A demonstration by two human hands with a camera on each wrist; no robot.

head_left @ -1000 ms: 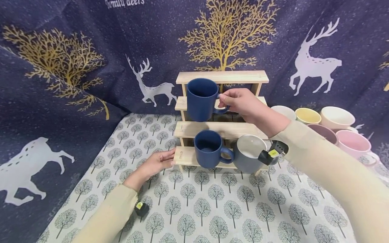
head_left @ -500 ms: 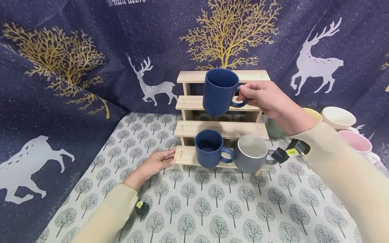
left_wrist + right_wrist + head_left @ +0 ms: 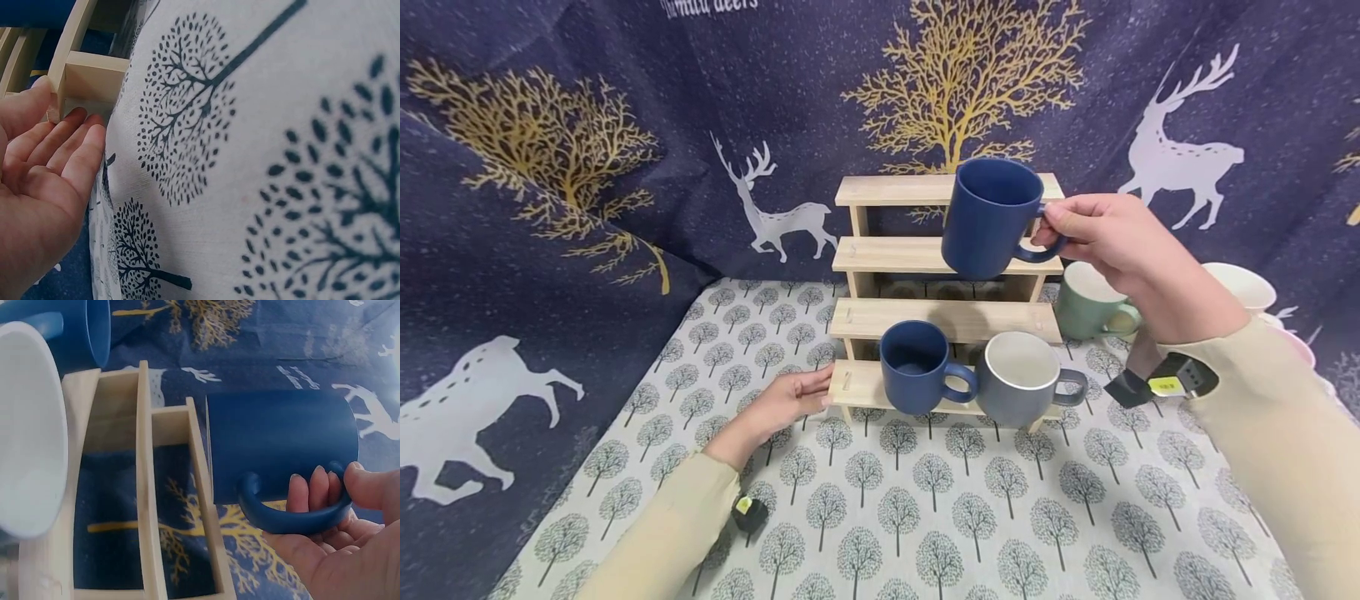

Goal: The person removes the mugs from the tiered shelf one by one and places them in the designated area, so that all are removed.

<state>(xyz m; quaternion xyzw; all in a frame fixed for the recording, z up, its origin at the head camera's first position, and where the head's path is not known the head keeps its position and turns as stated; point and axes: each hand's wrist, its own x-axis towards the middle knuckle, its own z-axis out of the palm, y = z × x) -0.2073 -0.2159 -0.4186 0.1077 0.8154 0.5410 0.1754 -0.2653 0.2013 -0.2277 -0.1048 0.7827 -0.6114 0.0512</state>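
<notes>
My right hand (image 3: 1108, 237) pinches the handle of a dark blue mug (image 3: 992, 218), held in the air before the upper tiers of a wooden tiered shelf (image 3: 917, 319). Seen from the right wrist, fingers go through the loop of this blue mug (image 3: 281, 444). At the left end of the lowest tier, my left hand (image 3: 786, 402) grips the shelf's edge; the left wrist view has the thumb and fingers around the wooden end (image 3: 59, 75). A second blue mug (image 3: 916, 371) and a grey mug (image 3: 1017, 392), white inside, stand side by side on that tier.
A green mug (image 3: 1086, 308) stands on the cloth right of the shelf. Farther right, a cream mug (image 3: 1240, 287) and a pink one are partly hidden behind my right arm. A tree-patterned cloth (image 3: 880, 508) covers the table; a dark deer-print curtain (image 3: 790, 108) hangs behind.
My right hand has carried the blue mug rightward and slightly up, and the green mug has come into sight. The left hand and the two mugs on the lowest tier have not moved.
</notes>
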